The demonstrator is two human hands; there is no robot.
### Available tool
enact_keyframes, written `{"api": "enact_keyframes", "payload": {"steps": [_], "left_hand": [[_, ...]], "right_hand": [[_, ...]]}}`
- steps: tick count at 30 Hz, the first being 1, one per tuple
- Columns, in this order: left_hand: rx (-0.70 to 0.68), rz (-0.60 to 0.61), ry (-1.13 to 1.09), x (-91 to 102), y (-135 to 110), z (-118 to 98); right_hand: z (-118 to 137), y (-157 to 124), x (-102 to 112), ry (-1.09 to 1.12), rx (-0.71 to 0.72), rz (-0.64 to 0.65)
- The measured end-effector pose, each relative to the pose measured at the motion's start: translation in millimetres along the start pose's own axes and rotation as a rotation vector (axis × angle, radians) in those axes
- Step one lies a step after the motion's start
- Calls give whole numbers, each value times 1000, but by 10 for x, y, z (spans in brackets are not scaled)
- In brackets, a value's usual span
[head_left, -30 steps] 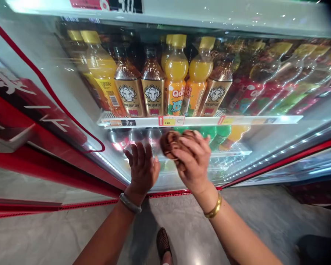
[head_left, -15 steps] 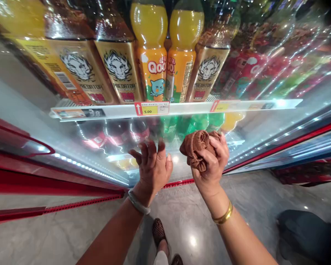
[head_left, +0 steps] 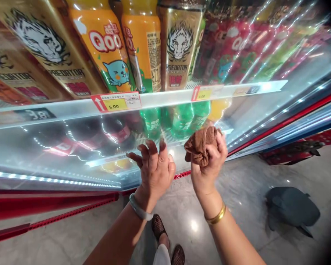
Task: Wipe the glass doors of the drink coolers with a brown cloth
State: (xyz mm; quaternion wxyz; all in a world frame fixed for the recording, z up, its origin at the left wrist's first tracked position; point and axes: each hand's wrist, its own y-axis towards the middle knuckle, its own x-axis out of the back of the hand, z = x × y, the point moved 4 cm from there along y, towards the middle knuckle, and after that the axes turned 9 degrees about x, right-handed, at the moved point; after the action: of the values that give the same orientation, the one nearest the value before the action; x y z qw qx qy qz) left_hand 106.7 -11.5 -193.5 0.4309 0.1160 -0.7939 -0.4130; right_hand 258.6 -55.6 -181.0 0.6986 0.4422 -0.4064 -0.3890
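A bunched brown cloth (head_left: pixel 202 144) is gripped in my right hand (head_left: pixel 209 173), which is raised in front of the lower part of a lit drinks fridge. My left hand (head_left: pixel 156 171) holds nothing; its fingers are spread and point toward the fridge. I cannot tell whether its fingertips touch anything. Beyond the hands, green bottles (head_left: pixel 183 119) stand on a lower shelf. Above them, a white shelf edge (head_left: pixel 165 100) with price tags carries orange Qoo bottles (head_left: pixel 107 48) and gold Predator bottles (head_left: pixel 178 48).
Red frame parts (head_left: pixel 57 206) of the fridge run along the lower left. A dark grey stool (head_left: pixel 292 206) stands on the shiny grey floor (head_left: pixel 226 239) at the right. My feet in perforated shoes (head_left: pixel 158 225) are below. Light strips reflect along the fridge's right side.
The view has shifted closer to the shelves and turned, so the bottles look larger and further left. Both hands keep nearly the same pose, with the cloth still in my right hand.
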Motion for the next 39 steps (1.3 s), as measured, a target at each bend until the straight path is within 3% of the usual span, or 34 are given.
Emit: {"api": "enact_keyframes", "payload": {"steps": [3,6,10,13,16,19,23,26,30,33,36,39], "left_hand": [[-61,-19,33,-55,7,-83],[-75,-28,36,-65,-20,-71],[-65,-23,73,-33,-37,-69],[-65,-13,69,-30,-11,-122],[-91,-18,36,-51,8,-172],[-83,-13,-5,-86,0,-183],[-31,-32,25,-143,-37,-219],[18,-41,51,-196,-61,-278],[75,14,23,-266,-62,-348],[88,5,-11,-291,-25,-407],[98,-46,-3,-333,34,-501],[53,-63,-3,-444,76,-663]], "right_hand": [[132,-169,-94,71,-56,45],[286,-66,-147,157,28,85],[175,154,-60,142,136,34],[59,38,-47,97,78,12],[101,-118,-95,87,22,40],[145,-19,-80,89,77,65],[-76,256,76,35,157,12],[-224,209,114,14,131,-9],[-143,36,13,76,50,27],[-124,145,41,124,118,35],[-383,335,198,112,210,39],[-734,340,356,24,187,-19]]}}
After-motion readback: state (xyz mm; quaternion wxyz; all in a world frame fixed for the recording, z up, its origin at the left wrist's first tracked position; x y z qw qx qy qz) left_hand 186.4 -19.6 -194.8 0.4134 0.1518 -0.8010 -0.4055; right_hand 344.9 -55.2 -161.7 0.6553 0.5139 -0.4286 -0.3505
